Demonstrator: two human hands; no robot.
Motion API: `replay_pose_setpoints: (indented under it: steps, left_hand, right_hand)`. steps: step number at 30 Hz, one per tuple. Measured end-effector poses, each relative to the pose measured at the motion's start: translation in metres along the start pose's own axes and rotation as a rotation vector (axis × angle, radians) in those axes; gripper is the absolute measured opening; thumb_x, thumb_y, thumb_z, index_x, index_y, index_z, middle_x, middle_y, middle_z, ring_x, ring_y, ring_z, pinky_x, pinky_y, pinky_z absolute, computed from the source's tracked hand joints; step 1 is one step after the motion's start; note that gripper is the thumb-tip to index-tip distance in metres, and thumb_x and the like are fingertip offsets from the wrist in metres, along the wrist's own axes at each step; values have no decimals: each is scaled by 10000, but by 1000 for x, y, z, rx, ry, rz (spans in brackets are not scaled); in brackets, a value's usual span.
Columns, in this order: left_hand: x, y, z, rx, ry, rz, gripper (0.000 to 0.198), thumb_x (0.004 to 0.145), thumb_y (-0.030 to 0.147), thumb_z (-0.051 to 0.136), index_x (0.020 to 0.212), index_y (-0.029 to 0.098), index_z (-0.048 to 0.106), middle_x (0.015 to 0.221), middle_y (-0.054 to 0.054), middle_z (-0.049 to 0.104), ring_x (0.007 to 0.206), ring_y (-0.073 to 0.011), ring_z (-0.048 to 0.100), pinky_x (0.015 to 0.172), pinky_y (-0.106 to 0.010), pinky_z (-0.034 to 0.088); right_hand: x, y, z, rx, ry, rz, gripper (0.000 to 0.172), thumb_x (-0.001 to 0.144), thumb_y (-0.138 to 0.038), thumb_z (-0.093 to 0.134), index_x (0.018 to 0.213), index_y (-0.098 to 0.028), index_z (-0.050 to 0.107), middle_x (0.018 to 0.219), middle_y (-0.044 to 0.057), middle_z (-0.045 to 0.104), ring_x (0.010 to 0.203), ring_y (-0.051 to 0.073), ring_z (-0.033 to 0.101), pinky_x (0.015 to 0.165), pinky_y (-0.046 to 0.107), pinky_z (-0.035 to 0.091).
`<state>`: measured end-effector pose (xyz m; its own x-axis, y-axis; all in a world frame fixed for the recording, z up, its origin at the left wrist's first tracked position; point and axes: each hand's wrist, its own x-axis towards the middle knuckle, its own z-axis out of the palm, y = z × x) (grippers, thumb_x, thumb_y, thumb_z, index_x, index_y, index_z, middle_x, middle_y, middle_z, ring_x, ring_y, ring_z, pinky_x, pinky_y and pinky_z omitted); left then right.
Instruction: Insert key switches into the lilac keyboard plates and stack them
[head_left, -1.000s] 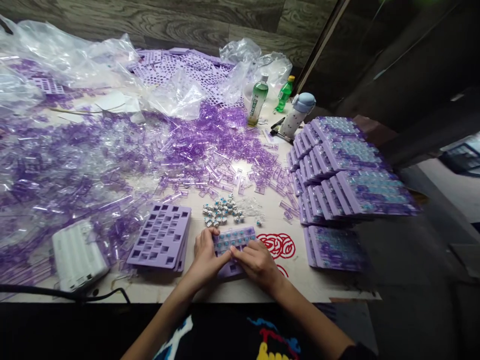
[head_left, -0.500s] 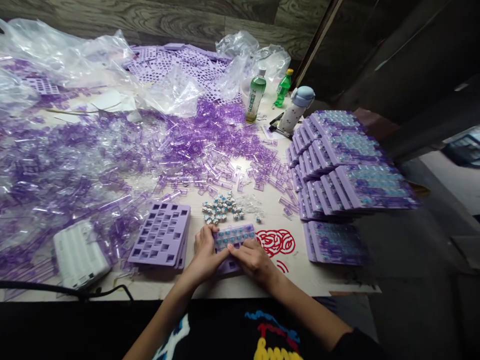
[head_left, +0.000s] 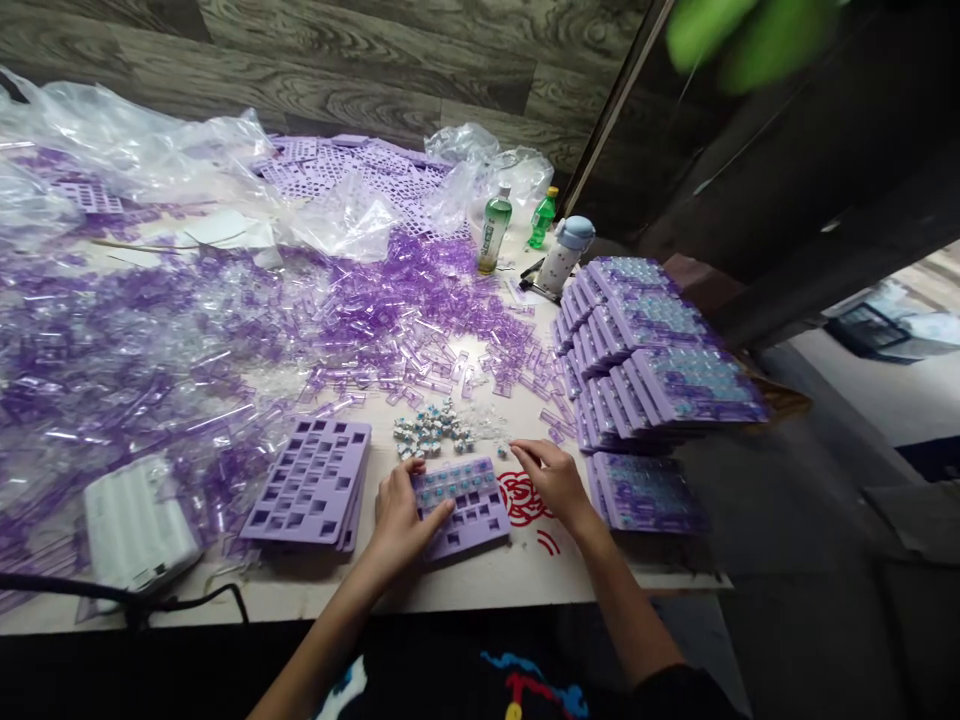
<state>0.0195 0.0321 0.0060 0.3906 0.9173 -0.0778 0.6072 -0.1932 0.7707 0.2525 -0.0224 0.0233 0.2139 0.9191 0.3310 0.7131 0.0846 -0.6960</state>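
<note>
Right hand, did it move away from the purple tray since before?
Yes. The right hand has slid rightward off the purple tray and now sits over the red drawing; the left hand stays on the tray.

A green bottle [head_left: 494,232] stands near a capped flask [head_left: 564,255], behind stacked filled trays [head_left: 660,350].

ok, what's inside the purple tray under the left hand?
In the tray, blue-topped pieces fill the far rows; near slots look empty. The left hand covers its left edge.
</note>
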Motion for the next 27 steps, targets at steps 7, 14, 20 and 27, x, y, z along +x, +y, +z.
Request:
replay_pose_setpoints:
  steps: [7, 14, 20, 27]
  left_hand:
    - [-1, -2, 1, 4, 33, 60, 493, 694, 376, 605, 1123, 195, 443, 1077, -83, 538, 1028, -278, 483, 887, -452, 381]
    - [-3, -7, -11, 7, 43, 154, 306, 824, 362, 497, 1085, 204, 477, 1107, -88, 522, 1074, -254, 468, 923, -436, 370]
    - [-6, -10, -12, 92, 89, 235, 265, 838, 327, 494, 1079, 217, 508, 1170, -93, 477, 1141, -255, 416, 959, -434, 341]
    - [-7, -12, -12, 82, 101, 238, 269, 840, 305, 486, 1086, 197, 491, 1154, -96, 500, 1124, -244, 438, 961, -415, 346]
  right_hand:
    - [9, 12, 9, -249, -155, -31, 167, 826, -171, 577, 988, -175, 619, 875, 67, 644, 781, 208, 596, 733, 345, 475]
    - [-1, -9, 9, -61, -123, -83, 90, 821, -166, 517, 884, -166, 582, 808, 49, 626, 689, 172, 593, 645, 290, 493]
    - [-22, -45, 25, 65, -178, -309, 143, 853, -219, 550, 981, -182, 600, 883, 54, 618, 819, 176, 577, 745, 306, 491]
    - [-31, -43, 37, -315, -87, -507, 209, 835, -183, 617, 1043, -186, 639, 943, 90, 601, 906, 212, 520, 812, 347, 473]
